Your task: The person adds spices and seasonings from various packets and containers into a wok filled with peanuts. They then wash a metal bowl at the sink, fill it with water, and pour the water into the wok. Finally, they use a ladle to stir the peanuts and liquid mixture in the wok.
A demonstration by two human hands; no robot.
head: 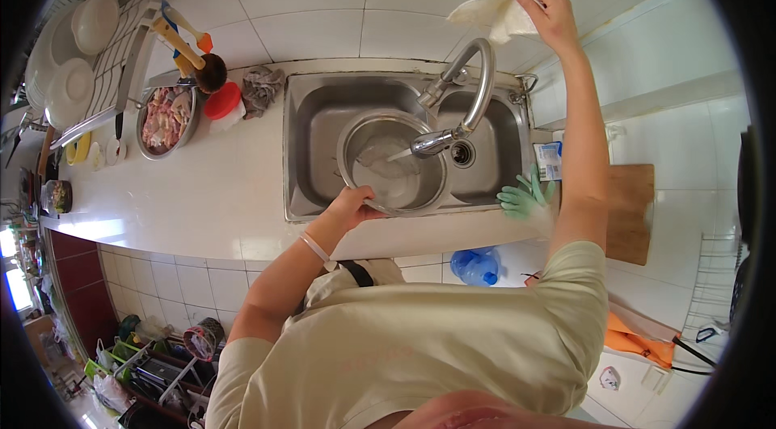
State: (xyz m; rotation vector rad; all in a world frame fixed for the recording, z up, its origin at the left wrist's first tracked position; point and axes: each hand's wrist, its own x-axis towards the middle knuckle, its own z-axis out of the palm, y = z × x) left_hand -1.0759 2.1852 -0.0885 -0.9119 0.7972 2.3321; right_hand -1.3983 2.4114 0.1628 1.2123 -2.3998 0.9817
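Note:
My left hand (348,209) grips the near rim of a round stainless steel pot (394,189). The pot rests tilted over the divider of a double-bowl steel sink (315,144). Water runs into it from the faucet (485,83), whose spout head points left over the pot's right side. Something pale and translucent shows in the bottom; I cannot tell if it is only water. Raised at the back right, my right hand (548,20) pinches a white cloth (500,9) that hangs near the tiled wall, above the faucet's arch.
Left of the sink are a grey rag (262,91), a red-lidded container (223,102) and a metal bowl of raw meat (165,120). A dish rack (106,89) with white bowls hangs above. Green rubber gloves (522,197) lie at the sink's right corner; a wooden cutting board (630,214) stands farther right.

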